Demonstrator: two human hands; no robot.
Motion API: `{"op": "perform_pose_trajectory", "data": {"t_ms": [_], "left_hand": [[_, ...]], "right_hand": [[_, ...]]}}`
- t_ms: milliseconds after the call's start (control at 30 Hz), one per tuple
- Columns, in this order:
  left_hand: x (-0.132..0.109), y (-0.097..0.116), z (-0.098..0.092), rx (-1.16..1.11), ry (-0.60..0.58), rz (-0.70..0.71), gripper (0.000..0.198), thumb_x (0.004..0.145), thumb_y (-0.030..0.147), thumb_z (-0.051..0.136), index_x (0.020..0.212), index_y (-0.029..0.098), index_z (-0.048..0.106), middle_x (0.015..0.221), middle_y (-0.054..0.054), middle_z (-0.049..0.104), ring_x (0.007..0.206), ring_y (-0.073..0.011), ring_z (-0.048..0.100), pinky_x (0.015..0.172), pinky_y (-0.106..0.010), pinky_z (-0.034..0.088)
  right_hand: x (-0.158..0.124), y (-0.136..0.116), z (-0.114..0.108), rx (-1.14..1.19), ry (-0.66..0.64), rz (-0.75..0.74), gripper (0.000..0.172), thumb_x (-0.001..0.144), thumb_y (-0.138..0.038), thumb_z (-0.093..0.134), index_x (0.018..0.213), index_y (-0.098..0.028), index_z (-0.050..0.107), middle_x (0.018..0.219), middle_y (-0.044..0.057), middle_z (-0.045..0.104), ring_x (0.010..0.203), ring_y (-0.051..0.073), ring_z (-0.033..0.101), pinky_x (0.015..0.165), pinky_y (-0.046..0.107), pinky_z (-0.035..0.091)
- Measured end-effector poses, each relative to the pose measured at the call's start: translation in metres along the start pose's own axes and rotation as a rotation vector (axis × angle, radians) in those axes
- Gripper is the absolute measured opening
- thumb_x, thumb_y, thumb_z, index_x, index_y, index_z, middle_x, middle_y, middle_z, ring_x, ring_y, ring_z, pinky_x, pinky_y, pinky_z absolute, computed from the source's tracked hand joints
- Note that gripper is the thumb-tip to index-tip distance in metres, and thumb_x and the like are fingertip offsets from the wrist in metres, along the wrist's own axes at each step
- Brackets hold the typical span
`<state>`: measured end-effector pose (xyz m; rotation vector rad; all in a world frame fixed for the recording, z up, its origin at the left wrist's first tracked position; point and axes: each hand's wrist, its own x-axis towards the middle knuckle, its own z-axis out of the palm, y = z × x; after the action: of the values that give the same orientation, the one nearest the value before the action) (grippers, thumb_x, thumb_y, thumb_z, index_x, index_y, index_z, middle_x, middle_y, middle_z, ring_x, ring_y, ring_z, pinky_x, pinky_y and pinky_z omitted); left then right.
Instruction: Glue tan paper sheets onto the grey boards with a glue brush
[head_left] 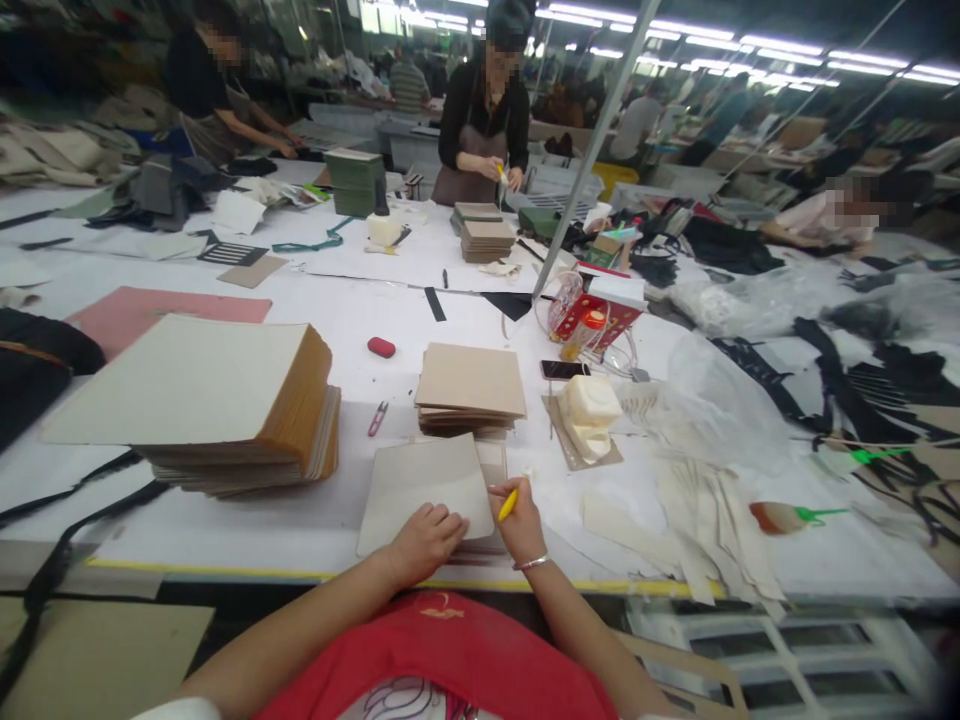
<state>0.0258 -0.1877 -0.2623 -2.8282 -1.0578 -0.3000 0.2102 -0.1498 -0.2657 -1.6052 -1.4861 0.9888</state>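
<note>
From where I'm standing, the pale board (420,480) is lying on the desk (247,540) just in front of the person, overlapping other sheets below. The left hand (426,543) is resting on its near right part, fingers bent and bunching together; its thumb is hiding from me, so I cannot tell whether that grip is pinching the board or only pressing down. The right hand (517,520) is closing its grip around a yellow tool (508,504), just beside the board's right edge; whether its fingertips are touching that edge, I cannot tell.

What is worrying me is slipping: if the left hand is bearing too lightly, a sideways push could be skewing the board over the sheets. The tool's working end is not showing clearly, so a careless stroke could be marking the wrong place. The tall stack (289,400) to the left is jutting out unevenly, and a knock from the left elbow could be toppling it. The cream container (592,405) is standing near the right hand, where a wide swing could be tipping it.
</note>
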Motion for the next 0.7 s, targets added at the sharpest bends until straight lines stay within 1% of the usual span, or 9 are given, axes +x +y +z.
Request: {"op": "perform_pose_trajectory", "data": {"t_ms": [33, 100, 233, 300, 400, 500, 567, 633, 700], "left_hand": [[0.003, 0.002, 0.010, -0.019, -0.016, 0.029, 0.027, 0.086, 0.019, 0.038, 0.109, 0.015, 0.050, 0.088, -0.008, 0.056, 0.076, -0.0169, 0.045, 0.063, -0.031, 0.034], [0.007, 0.007, 0.023, -0.057, -0.039, 0.076, 0.026, 0.087, 0.020, 0.036, 0.110, 0.016, 0.049, 0.090, -0.007, 0.055, 0.077, -0.0170, 0.044, 0.065, -0.032, 0.033], [0.016, 0.009, 0.031, -0.126, -0.093, 0.132, 0.028, 0.087, 0.021, 0.036, 0.113, 0.017, 0.047, 0.094, -0.008, 0.054, 0.081, -0.0176, 0.044, 0.068, -0.032, 0.031], [0.020, 0.006, 0.033, -0.161, -0.143, 0.116, 0.026, 0.086, 0.023, 0.039, 0.111, 0.018, 0.048, 0.095, -0.008, 0.054, 0.085, -0.0181, 0.044, 0.071, -0.032, 0.031], [0.020, 0.001, 0.038, -0.204, -0.204, 0.021, 0.030, 0.082, 0.034, 0.047, 0.108, 0.019, 0.049, 0.103, -0.009, 0.053, 0.097, -0.0206, 0.042, 0.080, -0.034, 0.030], [0.017, 0.001, 0.041, -0.225, -0.228, -0.051, 0.031, 0.082, 0.035, 0.047, 0.109, 0.019, 0.049, 0.113, -0.008, 0.050, 0.106, -0.0215, 0.038, 0.087, -0.036, 0.027], [0.018, 0.004, 0.041, -0.228, -0.232, -0.070, 0.025, 0.085, 0.028, 0.042, 0.106, 0.018, 0.050, 0.113, -0.008, 0.051, 0.105, -0.0207, 0.039, 0.089, -0.036, 0.026], [0.020, 0.007, 0.041, -0.237, -0.226, -0.076, 0.022, 0.086, 0.023, 0.039, 0.104, 0.017, 0.051, 0.111, -0.008, 0.052, 0.104, -0.0205, 0.041, 0.089, -0.036, 0.027], [0.022, 0.009, 0.043, -0.257, -0.210, -0.076, 0.023, 0.087, 0.022, 0.037, 0.103, 0.016, 0.051, 0.109, -0.008, 0.053, 0.103, -0.0206, 0.042, 0.090, -0.037, 0.028]], "right_hand": [[0.001, 0.008, -0.004, -0.046, -0.002, 0.020, 0.024, 0.071, -0.032, 0.051, 0.086, -0.023, 0.035, 0.083, 0.002, 0.063, 0.077, 0.016, 0.062, 0.071, 0.030, 0.047], [0.001, 0.021, -0.009, -0.136, -0.012, 0.029, 0.025, 0.069, -0.033, 0.051, 0.086, -0.022, 0.037, 0.081, 0.001, 0.062, 0.071, 0.016, 0.061, 0.067, 0.029, 0.046], [-0.005, 0.039, -0.012, -0.264, 0.002, -0.001, 0.023, 0.072, -0.033, 0.047, 0.089, -0.020, 0.039, 0.071, -0.001, 0.058, 0.060, 0.015, 0.057, 0.060, 0.027, 0.043], [-0.006, 0.045, -0.012, -0.313, 0.012, -0.017, 0.023, 0.074, -0.034, 0.046, 0.090, -0.019, 0.040, 0.068, -0.001, 0.056, 0.058, 0.015, 0.056, 0.058, 0.027, 0.042], [-0.002, 0.047, -0.020, -0.405, 0.027, -0.079, 0.027, 0.077, -0.040, 0.044, 0.092, -0.018, 0.044, 0.077, 0.004, 0.059, 0.065, 0.017, 0.057, 0.060, 0.028, 0.042], [0.010, 0.032, -0.033, -0.429, 0.017, -0.123, 0.038, 0.079, -0.045, 0.041, 0.103, -0.016, 0.048, 0.080, 0.006, 0.061, 0.065, 0.017, 0.058, 0.060, 0.027, 0.042], [0.021, 0.012, -0.036, -0.313, -0.030, -0.114, 0.043, 0.083, -0.046, 0.036, 0.113, -0.017, 0.046, 0.071, 0.003, 0.060, 0.057, 0.014, 0.056, 0.057, 0.026, 0.043], [0.033, -0.011, -0.028, -0.123, -0.121, -0.076, 0.044, 0.085, -0.045, 0.029, 0.114, -0.018, 0.047, 0.063, 0.000, 0.057, 0.049, 0.011, 0.052, 0.053, 0.023, 0.043], [0.043, -0.032, -0.007, 0.035, -0.259, -0.031, 0.043, 0.086, -0.045, 0.027, 0.104, -0.018, 0.054, 0.060, -0.001, 0.056, 0.046, 0.009, 0.049, 0.049, 0.022, 0.042]]}}
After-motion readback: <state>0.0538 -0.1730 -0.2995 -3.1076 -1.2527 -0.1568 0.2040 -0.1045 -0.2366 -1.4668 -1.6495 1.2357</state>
